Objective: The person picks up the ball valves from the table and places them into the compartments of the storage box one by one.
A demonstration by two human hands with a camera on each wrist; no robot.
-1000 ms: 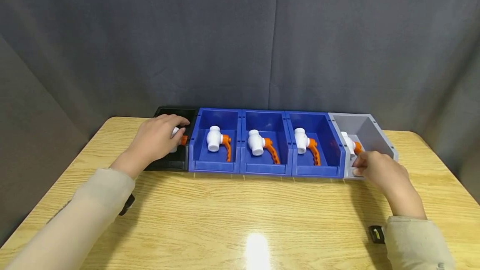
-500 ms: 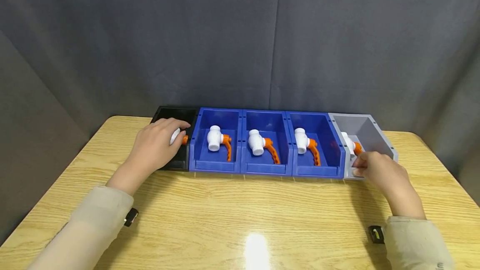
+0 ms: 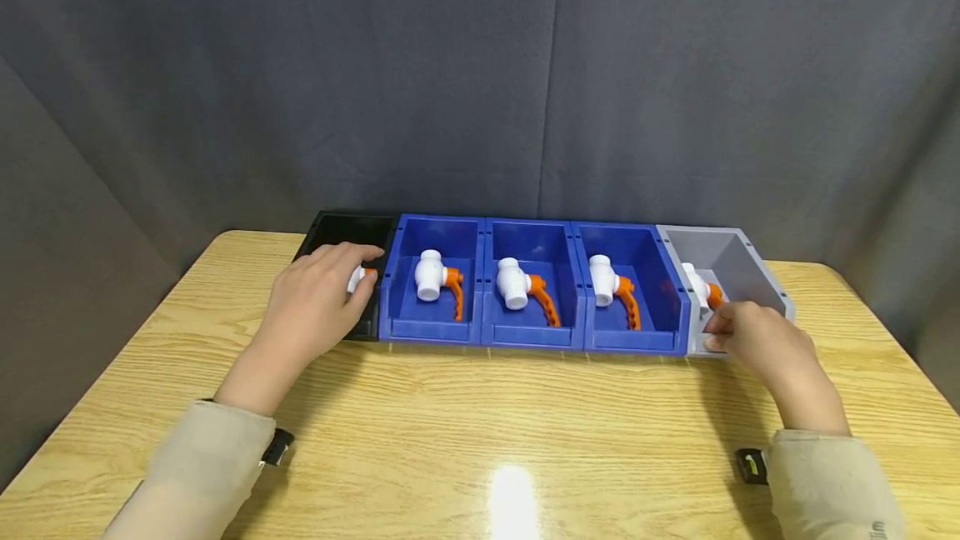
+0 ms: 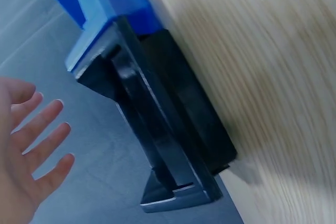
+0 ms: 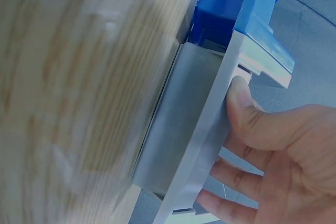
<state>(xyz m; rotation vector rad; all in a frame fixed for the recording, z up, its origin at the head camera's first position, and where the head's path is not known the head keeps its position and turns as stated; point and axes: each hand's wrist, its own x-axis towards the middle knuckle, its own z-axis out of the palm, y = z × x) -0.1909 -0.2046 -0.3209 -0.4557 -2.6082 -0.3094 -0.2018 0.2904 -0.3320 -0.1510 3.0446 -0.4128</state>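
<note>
My left hand (image 3: 309,300) hovers over the black bin (image 4: 157,108) at the left end of the row. Its fingers are spread and hold nothing in the left wrist view. Behind it, a white ball valve (image 3: 356,279) with an orange handle shows partly inside that bin. At the other end, my right hand (image 3: 772,350) grips the front lip of the grey bin (image 5: 210,129), thumb on the outside and fingers reaching in behind. Another white valve (image 3: 697,286) lies in the grey bin, its orange handle partly hidden by the hand.
Between the end bins stand three blue bins (image 3: 532,338), joined side by side. Each holds one white valve (image 3: 513,283) with an orange lever. A wooden table (image 3: 465,415) carries the row, and a dark grey curtain (image 3: 450,90) hangs behind it.
My left hand has shifted slightly toward me and to the right over the black bin, its forearm drawing in. The right hand has stayed at the grey bin.
</note>
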